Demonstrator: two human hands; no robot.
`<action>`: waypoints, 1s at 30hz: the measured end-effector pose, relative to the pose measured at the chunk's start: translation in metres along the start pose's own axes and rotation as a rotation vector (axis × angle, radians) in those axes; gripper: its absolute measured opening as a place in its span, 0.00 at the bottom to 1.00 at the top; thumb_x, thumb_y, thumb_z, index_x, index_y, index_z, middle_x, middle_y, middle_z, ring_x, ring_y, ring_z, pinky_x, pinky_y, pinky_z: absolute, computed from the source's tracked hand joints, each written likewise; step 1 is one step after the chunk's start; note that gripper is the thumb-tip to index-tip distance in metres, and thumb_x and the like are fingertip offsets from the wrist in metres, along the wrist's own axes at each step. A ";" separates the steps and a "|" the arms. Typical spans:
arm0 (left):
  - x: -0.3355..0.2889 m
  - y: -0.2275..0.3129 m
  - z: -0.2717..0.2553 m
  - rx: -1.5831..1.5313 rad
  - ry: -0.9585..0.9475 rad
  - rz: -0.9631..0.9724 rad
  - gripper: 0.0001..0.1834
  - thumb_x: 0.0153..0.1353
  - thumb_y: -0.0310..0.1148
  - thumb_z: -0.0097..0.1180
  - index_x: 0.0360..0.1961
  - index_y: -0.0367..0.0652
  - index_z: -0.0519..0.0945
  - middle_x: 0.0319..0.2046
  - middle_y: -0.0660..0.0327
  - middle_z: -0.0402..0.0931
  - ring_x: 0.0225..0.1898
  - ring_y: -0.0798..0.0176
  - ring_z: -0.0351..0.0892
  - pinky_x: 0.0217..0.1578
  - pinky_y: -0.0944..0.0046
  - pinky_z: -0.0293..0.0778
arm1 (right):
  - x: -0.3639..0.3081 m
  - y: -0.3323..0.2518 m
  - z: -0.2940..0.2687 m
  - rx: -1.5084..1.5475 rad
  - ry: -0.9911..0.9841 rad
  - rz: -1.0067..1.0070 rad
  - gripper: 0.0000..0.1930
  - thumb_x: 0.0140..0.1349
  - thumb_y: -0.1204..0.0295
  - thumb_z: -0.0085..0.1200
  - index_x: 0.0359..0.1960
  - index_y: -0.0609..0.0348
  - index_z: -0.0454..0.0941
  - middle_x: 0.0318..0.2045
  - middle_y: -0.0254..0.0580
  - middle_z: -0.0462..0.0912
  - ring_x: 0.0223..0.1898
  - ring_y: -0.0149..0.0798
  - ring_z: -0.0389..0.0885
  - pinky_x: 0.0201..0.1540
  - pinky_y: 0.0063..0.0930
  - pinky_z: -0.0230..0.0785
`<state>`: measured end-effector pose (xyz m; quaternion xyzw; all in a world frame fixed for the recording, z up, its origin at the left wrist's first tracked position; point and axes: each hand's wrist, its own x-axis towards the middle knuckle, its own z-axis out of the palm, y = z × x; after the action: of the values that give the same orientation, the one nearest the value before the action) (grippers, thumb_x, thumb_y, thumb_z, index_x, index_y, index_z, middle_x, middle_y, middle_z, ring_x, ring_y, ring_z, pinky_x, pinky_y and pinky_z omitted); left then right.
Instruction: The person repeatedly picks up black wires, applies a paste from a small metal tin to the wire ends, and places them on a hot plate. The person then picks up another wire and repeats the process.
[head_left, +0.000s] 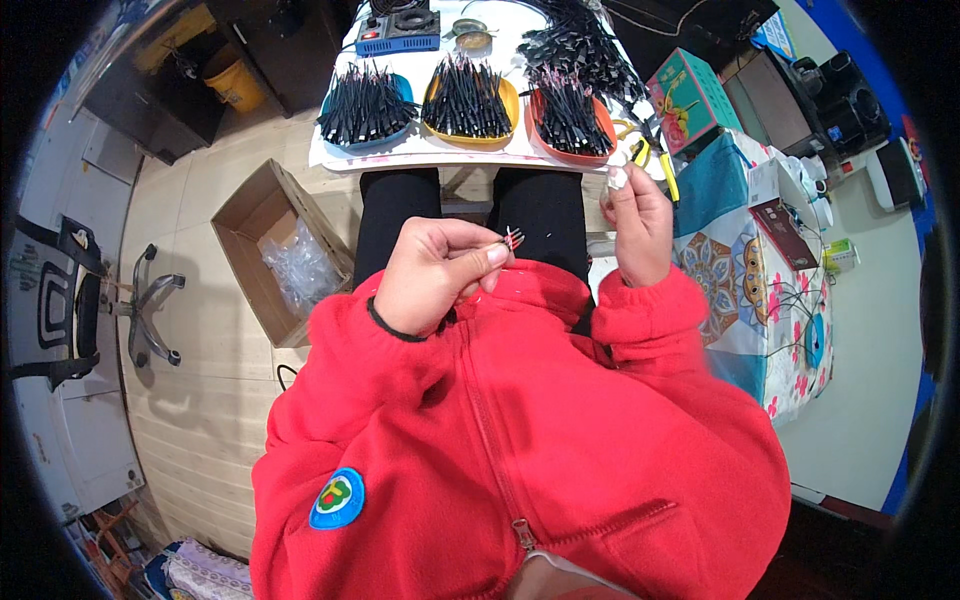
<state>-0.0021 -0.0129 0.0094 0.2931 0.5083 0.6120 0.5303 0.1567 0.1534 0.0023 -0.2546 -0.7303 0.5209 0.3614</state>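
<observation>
In front of my lap, my left hand (428,275) pinches a short cable end between thumb and fingers. Thin wires (514,239) in red, dark and light colours fan out of its tip. Most of the cable is hidden in the hand. Farther right, my right hand (642,222) is raised near the table's front edge, its fingers closed on a small white piece (617,178) whose kind I cannot make out. The two hands are well apart. Beyond them stand a blue tray (372,143), a yellow tray (470,137) and an orange-red tray (577,157), each heaped with short black cables.
Yellow-handled pliers (669,178) lie at the white table's right corner. Loose black cables (580,50) pile up behind the trays, near a blue device (398,32). A cardboard box (250,215) with clear plastic stands at left. A green box (686,100) is at right.
</observation>
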 end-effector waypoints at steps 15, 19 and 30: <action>0.011 0.004 -0.006 0.020 -0.100 -0.073 0.07 0.60 0.26 0.57 0.35 0.31 0.82 0.20 0.62 0.76 0.18 0.76 0.66 0.18 0.75 0.60 | 0.011 -0.026 0.012 -0.359 -0.412 -0.736 0.13 0.42 0.82 0.63 0.32 0.61 0.77 0.30 0.42 0.77 0.32 0.44 0.77 0.33 0.32 0.71; 0.012 -0.001 0.000 0.650 0.019 0.532 0.04 0.56 0.21 0.57 0.31 0.31 0.81 0.20 0.53 0.78 0.18 0.63 0.76 0.21 0.69 0.70 | 0.010 -0.020 0.006 -0.259 -0.520 -0.476 0.08 0.50 0.82 0.59 0.32 0.62 0.75 0.29 0.41 0.76 0.30 0.37 0.75 0.33 0.27 0.69; 0.000 -0.008 0.003 0.919 0.123 0.775 0.08 0.51 0.20 0.58 0.34 0.33 0.80 0.22 0.52 0.77 0.23 0.55 0.79 0.25 0.64 0.74 | -0.016 -0.005 0.013 0.029 -0.378 -0.012 0.09 0.55 0.79 0.59 0.38 0.65 0.75 0.34 0.39 0.79 0.34 0.33 0.77 0.38 0.26 0.70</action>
<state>0.0035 -0.0126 0.0027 0.6201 0.6065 0.4943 0.0572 0.1564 0.1325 0.0006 -0.1427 -0.7791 0.5677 0.2244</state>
